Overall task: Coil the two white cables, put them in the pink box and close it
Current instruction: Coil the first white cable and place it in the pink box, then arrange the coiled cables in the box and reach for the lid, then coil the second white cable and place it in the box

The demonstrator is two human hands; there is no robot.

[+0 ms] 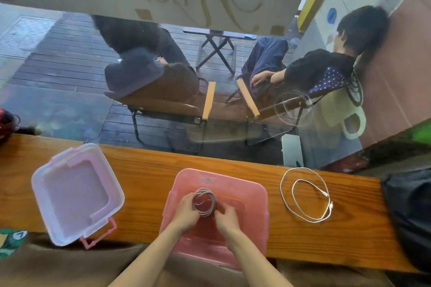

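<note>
Holding coiled cable (205, 202) over pink box (247, 193), left hand (186, 211) gripping rim; right hand (227, 218) loosely curled, empty. Springy, light, pinch across all loops.

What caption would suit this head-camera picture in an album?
Both hands set a coiled cable into the open pink box; second cable and lid wait alongside.

Both hands are reaching into the open pink box (254, 196) on the wooden counter (151, 165). The left hand (186, 212) is gripping a tightly coiled white cable (206, 202); the right hand (227, 218) is curling just beside it. A second white cable (305, 193) is lying loosely looped right of the hands, and the lid (77, 193) is sitting to their left.
</note>
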